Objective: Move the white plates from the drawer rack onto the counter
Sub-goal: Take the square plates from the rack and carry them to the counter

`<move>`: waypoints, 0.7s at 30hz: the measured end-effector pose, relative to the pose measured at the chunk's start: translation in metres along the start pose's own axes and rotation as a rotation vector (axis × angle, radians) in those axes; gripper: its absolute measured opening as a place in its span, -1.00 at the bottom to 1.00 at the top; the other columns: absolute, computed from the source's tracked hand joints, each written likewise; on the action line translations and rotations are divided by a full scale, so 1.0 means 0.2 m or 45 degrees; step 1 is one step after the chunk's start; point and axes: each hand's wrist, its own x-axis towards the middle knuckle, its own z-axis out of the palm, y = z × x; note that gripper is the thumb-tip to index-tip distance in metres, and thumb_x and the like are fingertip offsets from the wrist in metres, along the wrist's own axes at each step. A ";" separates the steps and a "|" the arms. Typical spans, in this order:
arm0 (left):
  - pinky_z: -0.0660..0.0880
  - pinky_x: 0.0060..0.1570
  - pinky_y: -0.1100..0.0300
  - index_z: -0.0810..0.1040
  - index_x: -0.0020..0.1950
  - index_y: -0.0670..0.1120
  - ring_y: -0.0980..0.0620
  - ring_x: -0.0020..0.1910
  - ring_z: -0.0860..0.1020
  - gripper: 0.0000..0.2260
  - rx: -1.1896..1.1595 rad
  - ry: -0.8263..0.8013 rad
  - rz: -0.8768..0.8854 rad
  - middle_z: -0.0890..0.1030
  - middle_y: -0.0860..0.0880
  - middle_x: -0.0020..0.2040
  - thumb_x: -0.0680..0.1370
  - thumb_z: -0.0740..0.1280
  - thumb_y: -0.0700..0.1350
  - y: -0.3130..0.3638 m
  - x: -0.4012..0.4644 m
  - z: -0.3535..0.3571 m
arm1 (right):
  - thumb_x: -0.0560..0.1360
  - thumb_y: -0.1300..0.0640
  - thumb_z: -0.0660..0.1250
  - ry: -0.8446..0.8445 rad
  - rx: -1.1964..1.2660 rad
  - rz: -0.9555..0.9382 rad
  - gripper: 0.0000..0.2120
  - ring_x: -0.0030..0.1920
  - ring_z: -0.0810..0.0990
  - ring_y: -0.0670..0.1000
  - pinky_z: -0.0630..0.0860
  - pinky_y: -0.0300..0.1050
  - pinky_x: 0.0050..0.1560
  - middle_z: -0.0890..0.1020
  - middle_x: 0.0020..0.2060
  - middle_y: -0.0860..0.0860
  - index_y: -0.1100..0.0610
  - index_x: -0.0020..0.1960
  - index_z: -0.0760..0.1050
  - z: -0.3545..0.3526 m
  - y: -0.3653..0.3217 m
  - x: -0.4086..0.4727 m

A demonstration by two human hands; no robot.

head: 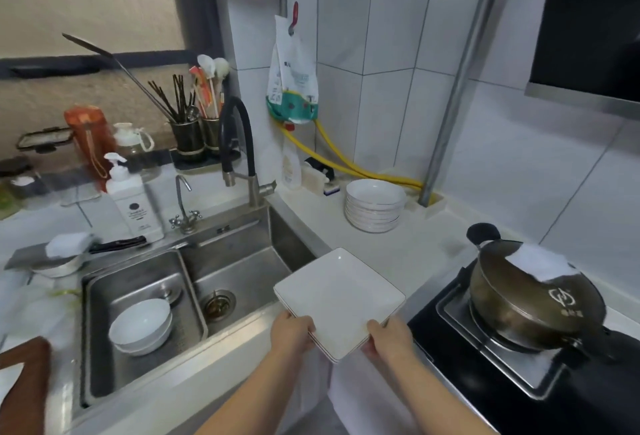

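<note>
Left hand [292, 330], right hand [389, 337]: each grip closed on a near edge of the stack of square white plates [338, 299], held level above the desk [408, 247] front edge, between sink [239, 272] and stove [491, 362]. Round white bowls [374, 204]: stacked at desk rear. Pan [533, 299]: on stove.

Fingers [372, 353] hidden beneath square plates [341, 299].
</note>
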 end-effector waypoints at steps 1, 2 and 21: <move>0.51 -0.45 0.16 0.41 -0.23 -0.21 -0.08 -0.43 0.41 -0.80 -0.009 0.002 -0.012 0.46 -0.14 -0.33 0.36 0.20 -0.50 0.02 0.03 0.03 | 0.47 0.28 0.21 0.008 -0.041 -0.015 -0.64 -0.56 0.44 -0.06 0.35 -0.31 -0.56 0.46 -0.57 0.01 0.13 -0.50 0.35 -0.01 -0.01 0.05; 0.59 -0.38 0.05 0.44 -0.21 -0.21 -0.11 -0.38 0.46 -0.80 -0.008 -0.002 -0.020 0.50 -0.16 -0.29 0.32 0.22 -0.48 0.03 0.07 0.07 | 0.47 0.27 0.22 0.000 -0.068 -0.015 -0.63 -0.52 0.45 -0.02 0.36 -0.24 -0.49 0.45 -0.57 0.01 0.13 -0.51 0.34 -0.02 -0.02 0.09; 0.59 0.11 -0.08 0.53 0.11 -0.18 -0.19 -0.03 0.58 -0.52 0.355 -0.205 -0.206 0.61 -0.17 0.00 0.20 0.31 -0.38 0.09 0.88 0.61 | 0.43 0.40 0.18 0.216 0.092 0.493 -0.75 -0.38 0.56 0.13 0.53 -0.03 -0.29 0.53 -0.45 0.13 0.21 -0.40 0.40 -0.04 -0.12 0.81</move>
